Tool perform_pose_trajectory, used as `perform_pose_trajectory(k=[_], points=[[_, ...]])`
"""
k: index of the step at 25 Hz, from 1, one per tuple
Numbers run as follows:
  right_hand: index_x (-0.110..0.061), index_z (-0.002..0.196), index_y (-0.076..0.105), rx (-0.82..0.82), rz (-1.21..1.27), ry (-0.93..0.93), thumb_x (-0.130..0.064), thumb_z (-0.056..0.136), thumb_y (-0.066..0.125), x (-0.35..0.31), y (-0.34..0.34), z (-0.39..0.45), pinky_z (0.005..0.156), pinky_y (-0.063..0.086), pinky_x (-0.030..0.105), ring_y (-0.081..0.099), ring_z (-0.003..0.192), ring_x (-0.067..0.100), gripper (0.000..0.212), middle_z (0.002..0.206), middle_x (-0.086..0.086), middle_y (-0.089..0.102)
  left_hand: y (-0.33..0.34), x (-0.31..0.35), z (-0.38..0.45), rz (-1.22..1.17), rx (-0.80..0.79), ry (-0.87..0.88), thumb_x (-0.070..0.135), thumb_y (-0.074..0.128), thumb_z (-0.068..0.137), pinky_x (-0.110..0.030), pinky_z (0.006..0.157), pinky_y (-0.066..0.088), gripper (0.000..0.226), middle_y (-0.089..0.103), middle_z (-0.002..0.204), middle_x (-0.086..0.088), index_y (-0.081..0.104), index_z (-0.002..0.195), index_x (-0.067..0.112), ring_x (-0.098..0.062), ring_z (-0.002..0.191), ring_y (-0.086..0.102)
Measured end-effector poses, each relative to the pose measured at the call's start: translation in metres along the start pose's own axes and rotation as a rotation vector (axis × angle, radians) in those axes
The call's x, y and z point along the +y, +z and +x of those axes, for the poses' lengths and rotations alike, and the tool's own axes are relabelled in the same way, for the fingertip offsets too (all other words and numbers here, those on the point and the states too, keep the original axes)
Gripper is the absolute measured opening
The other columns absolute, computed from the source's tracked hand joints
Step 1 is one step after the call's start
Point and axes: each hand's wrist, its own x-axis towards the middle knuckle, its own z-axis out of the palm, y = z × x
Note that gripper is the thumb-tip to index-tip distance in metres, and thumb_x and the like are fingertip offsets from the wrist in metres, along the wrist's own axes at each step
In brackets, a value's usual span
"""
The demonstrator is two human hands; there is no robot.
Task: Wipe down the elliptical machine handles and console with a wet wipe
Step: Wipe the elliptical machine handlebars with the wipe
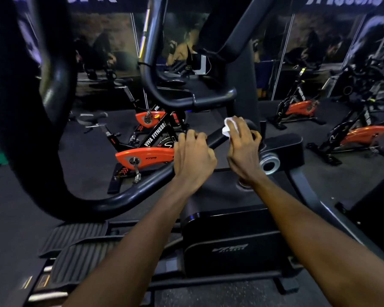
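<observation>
1. The wet wipe (pixel 230 127) is sitting at the centre of the frame, bunched white under my right hand (pixel 244 145), which is curling round it and pressing it onto the black handle bar (pixel 215 138) so the damp face meets the metal.
2. My left hand (pixel 192 156) is wrapping its grip round the same bar just left of the wipe, I judge to be steadying the swinging arm while I am rubbing.
3. The bar is running down toward the lower left and curving up into the big looped handle (pixel 53 85) at the upper left.
4. The pedals (pixel 75 235) are lying in the lower left; orange spin bikes (pixel 146 138) are standing behind.
</observation>
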Motion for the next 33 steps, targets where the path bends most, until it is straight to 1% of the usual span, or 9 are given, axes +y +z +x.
perform_pose_trajectory(k=[4,7,12,16,21,24,26,28,33], points=[[-0.013,0.144,0.048,-0.015,-0.048,-0.255,-0.008,0.09,0.052,0.019,0.01,0.003,0.103,0.031,0.049,0.037,0.144,0.022,0.054,0.152,0.007,0.045,0.01,0.021,0.013,0.033,-0.027,-0.023,0.023,0.051,0.088,-0.046,0.096,0.042,0.034,0.056,0.121,-0.009,0.062,0.118,0.014,-0.03,0.111,0.048],[-0.012,0.144,0.045,0.018,0.044,0.11,-0.006,0.089,0.044,0.044,0.009,0.018,0.101,0.036,0.052,0.039,0.141,0.026,0.056,0.151,0.011,0.044,0.012,0.031,0.022,0.076,-0.058,-0.059,0.024,0.049,0.089,-0.048,0.099,0.04,0.036,0.056,0.124,-0.009,0.062,0.121,0.012,-0.031,0.116,0.047],[-0.011,0.15,0.036,-0.009,0.029,0.015,-0.007,0.094,0.047,0.059,0.022,0.012,0.102,0.033,0.047,0.036,0.143,0.026,0.057,0.154,0.01,0.04,0.016,0.041,0.027,0.1,-0.076,-0.096,0.024,0.047,0.09,-0.051,0.099,0.039,0.034,0.055,0.123,-0.011,0.062,0.118,0.011,-0.033,0.116,0.047],[-0.007,0.148,0.032,-0.16,0.063,0.37,-0.007,0.085,0.058,0.089,0.025,0.005,0.105,0.032,0.05,0.047,0.132,0.029,0.068,0.148,0.011,0.045,0.017,0.047,0.028,0.125,-0.084,-0.11,0.024,0.048,0.09,-0.052,0.099,0.039,0.034,0.055,0.124,-0.011,0.062,0.118,0.01,-0.034,0.116,0.047],[-0.01,0.14,0.05,-0.017,0.181,0.158,-0.003,0.091,0.046,0.071,0.015,0.034,0.101,0.033,0.044,0.053,0.126,0.025,0.049,0.14,0.008,0.055,0.014,0.057,0.03,0.132,-0.103,-0.121,0.021,0.049,0.09,-0.052,0.098,0.038,0.032,0.054,0.124,-0.011,0.061,0.117,0.008,-0.035,0.116,0.047],[-0.012,0.125,0.06,-0.076,0.335,0.446,-0.015,0.095,0.039,0.079,0.009,0.038,0.102,0.032,0.044,0.056,0.119,0.031,0.037,0.125,0.012,0.065,0.012,0.052,0.029,0.135,-0.116,-0.098,0.021,0.049,0.093,-0.051,0.096,0.04,0.029,0.055,0.123,-0.01,0.062,0.117,0.01,-0.034,0.115,0.048],[-0.015,0.096,0.063,-0.147,0.441,0.528,-0.024,0.094,0.037,0.077,-0.001,0.049,0.097,0.035,0.044,0.059,0.106,0.034,0.028,0.105,0.014,0.069,0.012,0.046,0.028,0.114,-0.111,-0.09,0.023,0.048,0.096,-0.05,0.095,0.041,0.029,0.055,0.124,-0.008,0.063,0.119,0.012,-0.032,0.114,0.049],[-0.019,0.074,0.052,-0.217,0.523,0.441,-0.03,0.093,0.038,0.071,-0.012,0.065,0.092,0.036,0.044,0.056,0.091,0.029,0.027,0.085,0.005,0.064,0.013,0.045,0.029,0.095,-0.11,-0.088,0.023,0.048,0.096,-0.051,0.095,0.042,0.029,0.056,0.124,-0.008,0.063,0.12,0.012,-0.032,0.113,0.049],[-0.022,0.077,0.05,-0.336,0.309,0.226,-0.036,0.099,0.038,0.059,-0.015,0.07,0.096,0.032,0.049,0.054,0.091,0.026,0.029,0.09,0.001,0.057,0.012,0.04,0.025,0.099,-0.107,-0.065,0.026,0.05,0.096,-0.048,0.095,0.044,0.032,0.057,0.124,-0.008,0.062,0.124,0.013,-0.031,0.112,0.05]])
